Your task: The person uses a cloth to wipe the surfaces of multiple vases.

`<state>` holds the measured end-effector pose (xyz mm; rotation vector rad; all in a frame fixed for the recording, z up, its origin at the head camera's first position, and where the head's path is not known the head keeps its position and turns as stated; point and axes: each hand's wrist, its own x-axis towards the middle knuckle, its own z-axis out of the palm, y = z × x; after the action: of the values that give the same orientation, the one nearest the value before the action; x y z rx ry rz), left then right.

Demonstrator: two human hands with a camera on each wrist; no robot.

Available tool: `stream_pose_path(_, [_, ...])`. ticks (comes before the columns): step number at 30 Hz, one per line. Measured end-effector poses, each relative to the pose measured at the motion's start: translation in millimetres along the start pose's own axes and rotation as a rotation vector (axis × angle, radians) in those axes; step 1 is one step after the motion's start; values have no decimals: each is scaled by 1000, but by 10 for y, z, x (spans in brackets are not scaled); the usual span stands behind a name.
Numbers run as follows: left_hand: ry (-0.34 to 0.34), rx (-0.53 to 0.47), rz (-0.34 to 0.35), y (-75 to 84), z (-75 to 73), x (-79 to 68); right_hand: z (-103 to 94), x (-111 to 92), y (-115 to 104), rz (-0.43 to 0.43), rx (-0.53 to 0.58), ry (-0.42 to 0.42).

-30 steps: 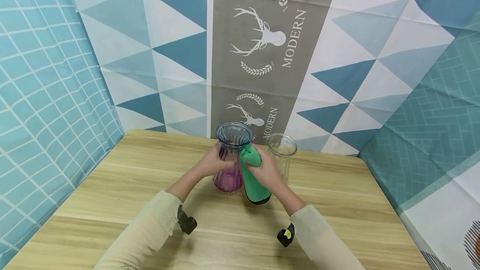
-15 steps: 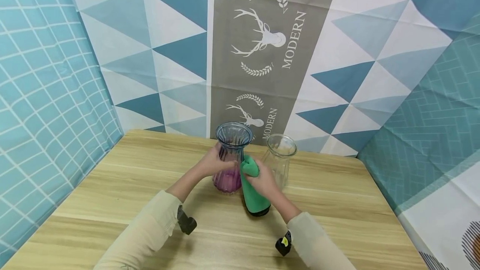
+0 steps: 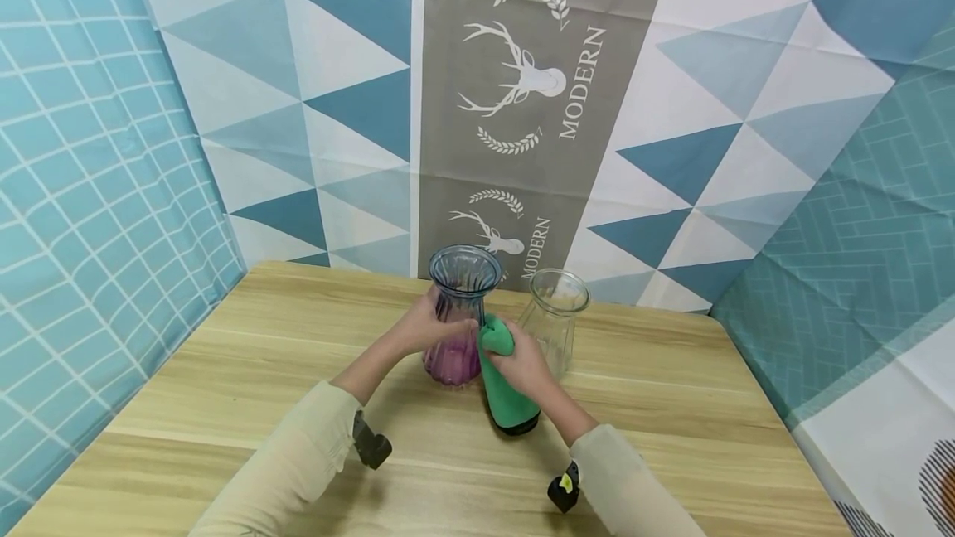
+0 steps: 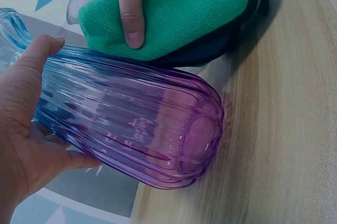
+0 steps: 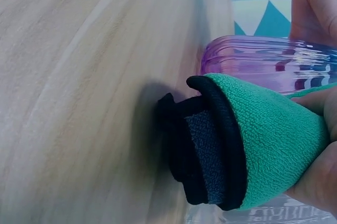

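A ribbed glass vase (image 3: 453, 359), blue at its rim and fading to purple at the base, stands upright on the table. My left hand (image 3: 422, 324) holds it round the narrow upper part, thumb on the near side in the left wrist view. In my right hand (image 3: 526, 360) is a folded green cloth (image 3: 509, 396) with a dark edge, gripped near its top and hanging down. The cloth (image 4: 179, 13) lies along the vase's right side. Its dark grey inner face (image 5: 206, 153) shows at the lower end. The right fingers are partly hidden behind the cloth.
A clear glass vase (image 3: 561, 330) stands just behind and right of my right hand. The wooden table (image 3: 298, 338) meets a patterned wall cloth (image 3: 358, 123) close behind both vases. Black wrist cameras (image 3: 370, 442) hang below the sleeves.
My right hand and the cloth have moved down and slightly toward me along the vase's side, uncovering more of the clear vase. The left hand and its vase have stayed in place.
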<state>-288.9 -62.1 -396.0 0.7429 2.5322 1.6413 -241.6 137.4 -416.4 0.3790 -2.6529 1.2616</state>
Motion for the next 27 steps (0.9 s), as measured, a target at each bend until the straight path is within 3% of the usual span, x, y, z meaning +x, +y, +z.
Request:
stream_pose_path(15, [23,28,39,45,0,-28,-196,126,-290,-95,81,115])
stream_pose_path(27, [30,2,32,65,13,-38,-189,131,-241,-104,37,96])
